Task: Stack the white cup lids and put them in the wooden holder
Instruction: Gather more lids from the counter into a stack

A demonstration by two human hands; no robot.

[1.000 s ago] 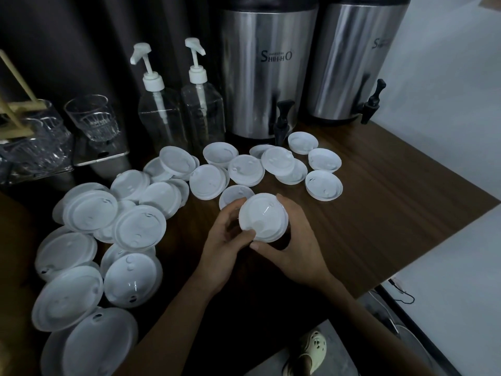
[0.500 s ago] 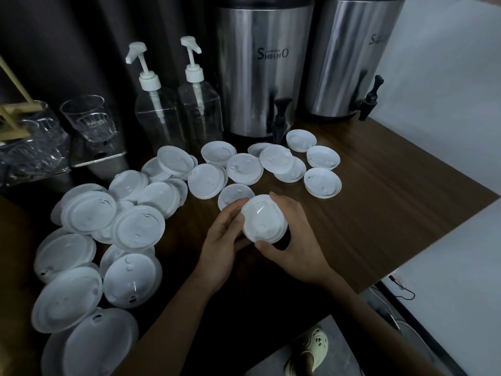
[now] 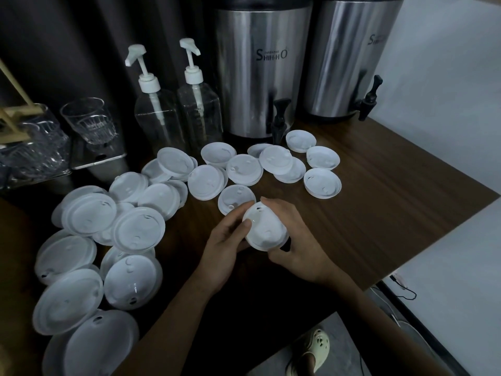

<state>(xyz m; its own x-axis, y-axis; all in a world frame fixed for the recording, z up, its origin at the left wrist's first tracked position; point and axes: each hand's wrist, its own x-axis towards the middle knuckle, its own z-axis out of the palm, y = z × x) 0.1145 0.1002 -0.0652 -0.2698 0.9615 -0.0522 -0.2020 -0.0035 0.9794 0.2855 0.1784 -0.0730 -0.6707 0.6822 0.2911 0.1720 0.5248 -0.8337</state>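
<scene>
Held lids (image 3: 267, 229) are gripped by curled fingers of left hand (image 3: 225, 245) and right hand (image 3: 295, 248), just above table (image 3: 393, 191). Rims should be squared before nesting. Loose lids (image 3: 244, 169) lie beyond; holder not clearly identified.

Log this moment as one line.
left hand: grips white lid | right hand: grips same lid | loose lids: scattered on table

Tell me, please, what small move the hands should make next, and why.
Probably the left hand should let go and pick up the nearest loose lid, lying on the table just beyond the held lids, while the right hand holds them alone. Both hands grip that small stack now, and many scattered lids lie unstacked, so stacking seems unfinished.
</scene>
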